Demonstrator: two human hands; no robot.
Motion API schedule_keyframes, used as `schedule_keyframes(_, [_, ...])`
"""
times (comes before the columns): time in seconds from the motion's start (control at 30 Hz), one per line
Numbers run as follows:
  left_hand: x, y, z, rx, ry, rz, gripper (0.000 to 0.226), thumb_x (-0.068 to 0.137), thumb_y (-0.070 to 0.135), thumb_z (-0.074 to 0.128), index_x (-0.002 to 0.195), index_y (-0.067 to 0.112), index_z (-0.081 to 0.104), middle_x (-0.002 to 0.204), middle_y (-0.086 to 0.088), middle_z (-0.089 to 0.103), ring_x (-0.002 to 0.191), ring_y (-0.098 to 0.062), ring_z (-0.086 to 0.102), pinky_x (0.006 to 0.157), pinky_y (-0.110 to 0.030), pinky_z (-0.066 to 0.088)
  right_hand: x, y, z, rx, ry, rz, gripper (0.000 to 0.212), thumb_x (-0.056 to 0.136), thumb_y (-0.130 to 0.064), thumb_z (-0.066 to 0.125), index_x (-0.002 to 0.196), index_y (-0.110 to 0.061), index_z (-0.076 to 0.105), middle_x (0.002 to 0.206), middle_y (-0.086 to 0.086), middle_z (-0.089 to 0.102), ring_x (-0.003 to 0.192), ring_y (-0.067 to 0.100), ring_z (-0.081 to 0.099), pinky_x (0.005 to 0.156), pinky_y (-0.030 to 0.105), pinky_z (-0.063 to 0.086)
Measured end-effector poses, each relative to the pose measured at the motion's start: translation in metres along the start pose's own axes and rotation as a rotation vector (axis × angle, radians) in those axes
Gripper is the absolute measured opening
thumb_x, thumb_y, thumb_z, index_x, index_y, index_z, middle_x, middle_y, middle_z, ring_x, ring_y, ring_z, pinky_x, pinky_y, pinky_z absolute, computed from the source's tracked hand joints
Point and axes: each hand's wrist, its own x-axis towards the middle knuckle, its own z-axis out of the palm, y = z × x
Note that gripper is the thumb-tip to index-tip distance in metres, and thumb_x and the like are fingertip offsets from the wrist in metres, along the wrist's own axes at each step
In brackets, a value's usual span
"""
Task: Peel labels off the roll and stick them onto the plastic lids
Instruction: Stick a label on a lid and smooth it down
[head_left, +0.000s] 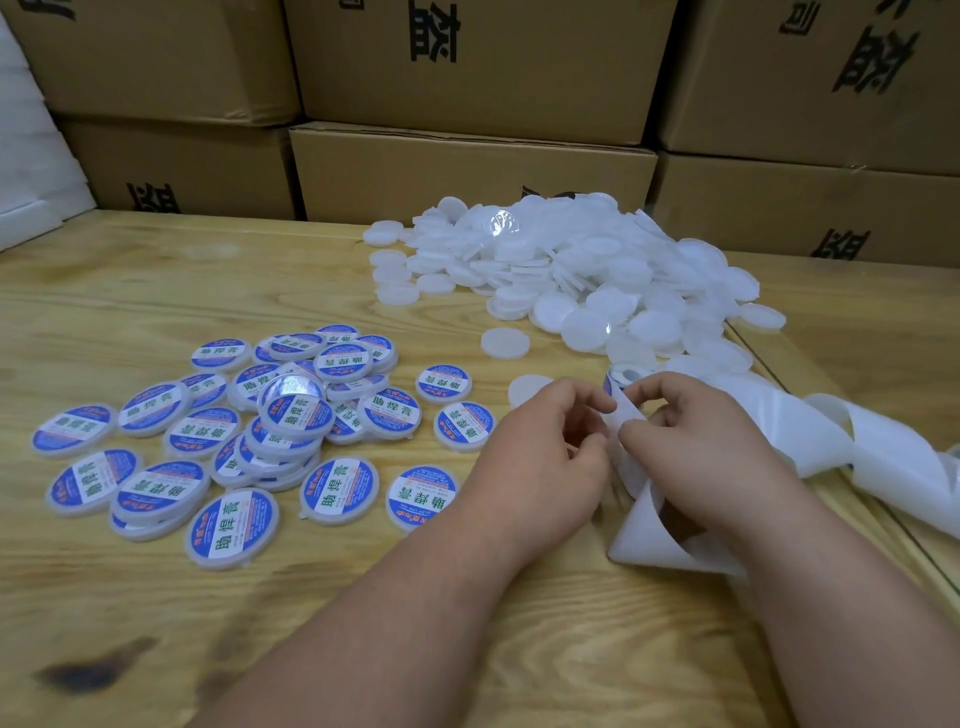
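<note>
A heap of blank white plastic lids (561, 270) lies at the table's back right, and one blank lid (505, 343) sits apart in front of it. Labelled lids (291, 415) with blue oval labels spread over the left half. Both hands meet at the white label backing strip (631, 410). My left hand (540, 457) pinches its left edge. My right hand (696, 431) pinches the strip from the right. A blue label (609, 383) shows at the strip's top. Used backing (883, 447) trails off to the right. The roll itself is hidden.
Stacked brown cardboard boxes (467, 171) wall off the back of the wooden table (156, 597). White foam pieces (26, 171) stand at the far left. A seam in the tabletop (779, 374) runs down the right side.
</note>
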Motion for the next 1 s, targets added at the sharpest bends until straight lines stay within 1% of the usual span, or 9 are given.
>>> schedule_keyframes(0.13, [0.003, -0.001, 0.0, 0.023, 0.113, -0.03, 0.029, 0.092, 0.021, 0.067, 0.112, 0.04, 0.056, 0.112, 0.017, 0.059, 0.098, 0.004, 0.059, 0.085, -0.018, 0.052, 0.0, -0.001, 0.0, 0.007, -0.05, -0.018, 0.023, 0.087, -0.021, 0.059, 0.097, -0.04, 0.064, 0.052, -0.025, 0.058, 0.045, -0.008, 0.053, 0.053, 0.025, 0.034])
schedule_keyframes(0.3, [0.006, 0.001, -0.001, 0.027, 0.107, -0.075, 0.03, 0.089, 0.023, 0.074, 0.113, 0.038, 0.062, 0.107, 0.022, 0.066, 0.097, 0.007, 0.063, 0.086, -0.016, 0.054, 0.0, -0.001, 0.001, 0.037, -0.067, -0.031, 0.019, 0.086, -0.019, 0.061, 0.079, -0.029, 0.075, 0.054, -0.015, 0.059, 0.05, 0.0, 0.051, 0.055, 0.026, 0.039])
schedule_keyframes(0.43, [0.005, 0.002, -0.001, 0.036, 0.107, -0.073, 0.03, 0.09, 0.02, 0.073, 0.115, 0.035, 0.066, 0.099, 0.024, 0.068, 0.096, 0.006, 0.065, 0.083, -0.01, 0.052, 0.0, 0.0, 0.002, 0.067, -0.057, -0.067, 0.017, 0.09, -0.03, 0.067, 0.076, -0.038, 0.074, 0.06, -0.012, 0.066, 0.048, -0.002, 0.054, 0.053, 0.022, 0.041])
schedule_keyframes(0.5, [0.005, 0.002, -0.001, 0.021, 0.125, -0.077, 0.029, 0.089, 0.021, 0.074, 0.113, 0.035, 0.067, 0.097, 0.021, 0.069, 0.092, 0.006, 0.066, 0.083, -0.012, 0.053, 0.001, 0.002, 0.001, 0.038, -0.062, -0.086, 0.016, 0.088, -0.023, 0.066, 0.077, -0.031, 0.074, 0.059, -0.011, 0.064, 0.048, -0.001, 0.051, 0.055, 0.025, 0.039])
schedule_keyframes(0.6, [0.006, 0.001, 0.0, 0.014, 0.14, -0.076, 0.027, 0.086, 0.024, 0.077, 0.106, 0.039, 0.067, 0.092, 0.018, 0.068, 0.085, 0.004, 0.066, 0.08, -0.014, 0.054, 0.0, 0.002, 0.001, 0.032, -0.086, -0.092, 0.019, 0.086, -0.016, 0.062, 0.079, -0.028, 0.075, 0.053, -0.015, 0.055, 0.045, -0.001, 0.045, 0.05, 0.019, 0.037])
schedule_keyframes(0.67, [0.006, 0.0, -0.002, 0.099, 0.141, -0.035, 0.023, 0.089, 0.026, 0.073, 0.106, 0.04, 0.066, 0.096, 0.021, 0.067, 0.09, 0.003, 0.065, 0.083, -0.016, 0.051, -0.001, 0.001, -0.001, 0.035, -0.078, -0.091, 0.02, 0.085, -0.016, 0.062, 0.077, -0.028, 0.075, 0.053, -0.015, 0.054, 0.045, 0.0, 0.044, 0.047, 0.016, 0.036])
schedule_keyframes(0.8, [0.014, -0.006, -0.015, 0.444, 0.165, 0.122, 0.037, 0.097, 0.019, 0.053, 0.132, 0.031, 0.061, 0.134, 0.014, 0.06, 0.132, -0.008, 0.044, 0.108, -0.026, 0.034, 0.0, 0.002, -0.002, 0.015, -0.038, -0.046, 0.018, 0.084, -0.018, 0.059, 0.078, -0.025, 0.075, 0.058, -0.005, 0.06, 0.045, 0.002, 0.046, 0.051, 0.025, 0.04])
schedule_keyframes(0.9, [0.021, -0.013, -0.023, 0.676, 0.077, -0.048, 0.045, 0.105, 0.036, 0.04, 0.15, 0.03, 0.042, 0.157, 0.007, 0.041, 0.153, -0.021, 0.017, 0.123, -0.043, 0.016, 0.001, 0.003, -0.002, -0.013, -0.015, -0.025, 0.017, 0.085, -0.017, 0.057, 0.077, -0.017, 0.072, 0.049, -0.008, 0.051, 0.041, 0.004, 0.041, 0.047, 0.022, 0.037])
schedule_keyframes(1.0, [0.023, -0.02, -0.024, 0.806, 0.061, -0.174, 0.051, 0.102, 0.058, 0.038, 0.145, 0.034, 0.049, 0.156, 0.003, 0.04, 0.152, -0.027, 0.017, 0.121, -0.046, 0.012, 0.002, 0.004, -0.003, -0.023, 0.007, -0.022, 0.017, 0.085, -0.018, 0.057, 0.074, -0.011, 0.068, 0.046, -0.011, 0.043, 0.039, 0.006, 0.037, 0.05, 0.025, 0.035])
